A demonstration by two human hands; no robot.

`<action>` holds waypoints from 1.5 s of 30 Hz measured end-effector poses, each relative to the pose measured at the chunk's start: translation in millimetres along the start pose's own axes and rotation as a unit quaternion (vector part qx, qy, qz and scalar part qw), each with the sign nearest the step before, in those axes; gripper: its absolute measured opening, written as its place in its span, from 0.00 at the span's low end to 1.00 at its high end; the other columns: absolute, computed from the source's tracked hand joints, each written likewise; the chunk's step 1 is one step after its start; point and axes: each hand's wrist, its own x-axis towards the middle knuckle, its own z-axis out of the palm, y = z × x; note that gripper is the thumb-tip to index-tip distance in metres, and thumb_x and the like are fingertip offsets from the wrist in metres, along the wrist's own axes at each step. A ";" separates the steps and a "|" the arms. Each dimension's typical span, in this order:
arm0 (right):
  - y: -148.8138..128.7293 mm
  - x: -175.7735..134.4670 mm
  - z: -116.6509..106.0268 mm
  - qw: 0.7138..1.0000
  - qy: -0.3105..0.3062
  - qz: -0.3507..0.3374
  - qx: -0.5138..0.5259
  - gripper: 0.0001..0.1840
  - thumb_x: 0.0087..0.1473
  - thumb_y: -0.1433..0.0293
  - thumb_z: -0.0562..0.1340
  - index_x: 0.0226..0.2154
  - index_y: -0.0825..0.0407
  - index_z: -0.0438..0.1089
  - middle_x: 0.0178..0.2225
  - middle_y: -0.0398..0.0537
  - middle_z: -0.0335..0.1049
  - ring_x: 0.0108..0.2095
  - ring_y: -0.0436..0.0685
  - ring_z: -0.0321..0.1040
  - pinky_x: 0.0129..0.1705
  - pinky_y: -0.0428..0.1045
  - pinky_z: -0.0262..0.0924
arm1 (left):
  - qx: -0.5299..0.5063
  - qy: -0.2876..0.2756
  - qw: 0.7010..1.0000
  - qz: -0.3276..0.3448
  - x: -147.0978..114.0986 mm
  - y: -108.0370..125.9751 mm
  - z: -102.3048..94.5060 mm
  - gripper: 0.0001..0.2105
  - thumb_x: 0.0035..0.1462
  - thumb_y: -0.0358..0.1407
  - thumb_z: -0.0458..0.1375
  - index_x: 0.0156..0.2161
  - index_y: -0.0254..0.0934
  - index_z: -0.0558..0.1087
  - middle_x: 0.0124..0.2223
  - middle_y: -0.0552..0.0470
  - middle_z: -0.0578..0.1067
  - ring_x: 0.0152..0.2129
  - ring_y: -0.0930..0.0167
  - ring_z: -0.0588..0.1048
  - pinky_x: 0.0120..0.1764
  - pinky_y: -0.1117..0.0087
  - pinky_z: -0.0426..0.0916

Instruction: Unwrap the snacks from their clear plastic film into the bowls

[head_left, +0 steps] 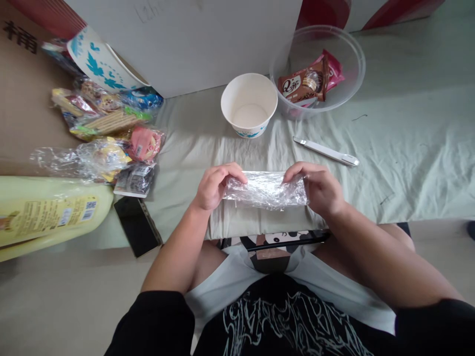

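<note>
A shiny, crinkled piece of clear plastic wrap (265, 190) is stretched out flat between my two hands, just above the front of the cloth. My left hand (219, 187) grips its left end, thumb on top. At the right end my right hand (317, 187) pinches it between thumb and fingers. What lies under or inside the wrap I cannot make out. Straight beyond it stands a white paper bowl (249, 105) with a blue leaf pattern. A white utility knife (326, 151) lies beyond my right hand, its tip pointing left.
A clear plastic tub (351, 74) with wrapped snacks (306, 84) stands at the back right. Several snack packets (111, 121) and a tilted patterned paper bucket (100, 62) crowd the left. A phone (137, 225) and a yellow bottle (55, 212) lie front left. A white box (193, 44) stands behind.
</note>
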 end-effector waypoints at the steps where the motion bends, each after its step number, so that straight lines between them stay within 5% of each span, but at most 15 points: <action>1: 1.0 -0.1 -0.8 1.000 -0.003 -0.005 -0.013 0.23 0.57 0.50 0.57 0.25 0.49 0.73 0.23 0.46 0.69 0.24 0.53 0.62 0.26 0.51 0.55 | 0.018 -0.001 1.000 0.001 -0.1 0.4 -0.3 0.22 0.61 0.53 0.54 0.26 0.39 0.79 0.25 0.48 0.74 0.25 0.69 0.71 0.29 0.65 0.65; 3: 2.1 -0.6 -2.0 0.999 -0.012 -0.011 -0.039 0.29 0.61 0.46 0.54 0.23 0.50 0.71 0.21 0.46 0.66 0.23 0.52 0.60 0.26 0.50 0.54 | 0.040 -0.013 0.999 -0.003 -0.7 0.8 -0.7 0.14 0.58 0.46 0.60 0.28 0.39 0.79 0.26 0.49 0.74 0.25 0.71 0.71 0.28 0.67 0.65; 6: -0.2 -1.9 -1.5 0.997 -0.018 -0.013 -0.074 0.19 0.58 0.53 0.65 0.26 0.49 0.67 0.22 0.40 0.62 0.22 0.48 0.55 0.23 0.48 0.51 | 0.024 -0.036 0.999 -0.028 -2.7 0.1 -1.8 0.04 0.52 0.36 0.63 0.33 0.39 0.78 0.30 0.52 0.75 0.23 0.74 0.70 0.25 0.71 0.63; 8: -2.6 -2.6 -0.1 0.997 -0.037 -0.011 -0.063 0.17 0.51 0.61 0.72 0.34 0.47 0.65 0.25 0.37 0.62 0.21 0.47 0.54 0.22 0.47 0.50 | 0.006 -0.037 0.998 -0.051 -4.3 -0.7 -3.3 0.08 0.49 0.34 0.64 0.37 0.39 0.76 0.32 0.52 0.75 0.23 0.75 0.70 0.25 0.73 0.64; 11: -1.8 -1.7 0.6 0.998 -0.060 -0.016 -0.017 0.25 0.47 0.65 0.73 0.45 0.45 0.63 0.29 0.37 0.64 0.24 0.48 0.59 0.24 0.46 0.56 | 0.002 -0.029 0.997 -0.070 -5.5 -1.3 -5.1 0.13 0.46 0.31 0.64 0.40 0.40 0.74 0.32 0.53 0.75 0.24 0.74 0.71 0.26 0.73 0.65; 17: 8.0 1.0 -3.9 0.987 0.069 -0.117 -0.085 0.15 0.55 0.61 0.65 0.44 0.47 0.66 0.43 0.47 0.72 0.45 0.55 0.71 0.48 0.52 0.67 | 0.068 -0.028 0.996 -0.042 -3.4 0.4 1.3 0.14 0.44 0.26 0.60 0.39 0.39 0.72 0.31 0.55 0.71 0.24 0.76 0.67 0.26 0.74 0.62; 20: 3.5 -3.3 1.6 0.980 -0.037 -0.088 -0.176 0.20 0.56 0.60 0.65 0.49 0.49 0.66 0.42 0.50 0.74 0.41 0.55 0.72 0.45 0.52 0.67 | 0.088 -0.075 0.992 -0.049 -3.3 0.7 7.6 0.14 0.45 0.25 0.58 0.40 0.39 0.72 0.32 0.56 0.71 0.24 0.77 0.67 0.26 0.75 0.60; 22: -1.3 -6.3 7.4 0.964 -0.118 -0.038 -0.234 0.18 0.56 0.60 0.65 0.45 0.52 0.68 0.33 0.45 0.73 0.30 0.51 0.68 0.35 0.49 0.63 | 0.085 -0.083 0.992 -0.052 -3.5 -0.6 9.9 0.15 0.46 0.26 0.58 0.42 0.39 0.72 0.32 0.56 0.71 0.24 0.77 0.68 0.27 0.75 0.62; 26: -7.4 -7.7 15.2 0.947 -0.161 0.016 -0.276 0.15 0.59 0.59 0.59 0.27 0.52 0.66 0.22 0.40 0.62 0.24 0.47 0.57 0.29 0.47 0.53 | 0.104 0.004 0.995 -0.004 -2.4 -9.0 8.4 0.18 0.46 0.25 0.57 0.44 0.40 0.70 0.34 0.56 0.71 0.25 0.77 0.69 0.27 0.75 0.63; 29: -7.3 -5.8 16.8 0.952 -0.158 0.034 -0.260 0.15 0.59 0.60 0.57 0.27 0.52 0.66 0.23 0.40 0.62 0.25 0.48 0.58 0.29 0.47 0.53 | 0.188 0.041 0.980 0.049 -1.7 -16.1 7.8 0.21 0.46 0.23 0.56 0.46 0.41 0.71 0.38 0.53 0.73 0.28 0.75 0.72 0.29 0.74 0.66; 33: -3.7 -4.6 18.1 0.953 -0.128 0.037 -0.273 0.15 0.58 0.60 0.57 0.27 0.52 0.65 0.23 0.40 0.62 0.26 0.48 0.58 0.29 0.47 0.53 | 0.381 0.191 0.887 0.176 -6.8 -12.2 15.0 0.19 0.49 0.21 0.57 0.46 0.41 0.71 0.46 0.49 0.74 0.43 0.67 0.75 0.44 0.65 0.73; 35: -1.8 -4.9 18.7 0.954 -0.117 0.029 -0.273 0.14 0.58 0.60 0.57 0.27 0.52 0.65 0.23 0.40 0.63 0.26 0.48 0.58 0.29 0.47 0.53 | 0.420 0.223 0.851 0.225 -12.5 -5.7 22.1 0.15 0.54 0.22 0.57 0.45 0.40 0.71 0.44 0.49 0.75 0.45 0.67 0.76 0.49 0.62 0.73; 41: 2.2 -6.3 18.6 0.964 -0.158 -0.021 -0.213 0.14 0.62 0.61 0.58 0.31 0.54 0.70 0.26 0.42 0.66 0.27 0.48 0.61 0.30 0.47 0.57 | 0.347 0.053 0.922 0.163 -26.1 -1.6 44.1 0.15 0.64 0.35 0.58 0.55 0.38 0.70 0.56 0.43 0.78 0.54 0.63 0.77 0.55 0.59 0.75; 45: 4.5 -6.7 18.3 0.970 -0.176 -0.052 -0.158 0.13 0.64 0.63 0.59 0.37 0.54 0.74 0.30 0.45 0.72 0.30 0.50 0.66 0.33 0.48 0.62 | 0.214 -0.025 0.974 0.070 -26.4 -7.1 46.0 0.17 0.67 0.39 0.56 0.59 0.39 0.71 0.54 0.44 0.81 0.48 0.66 0.81 0.49 0.66 0.78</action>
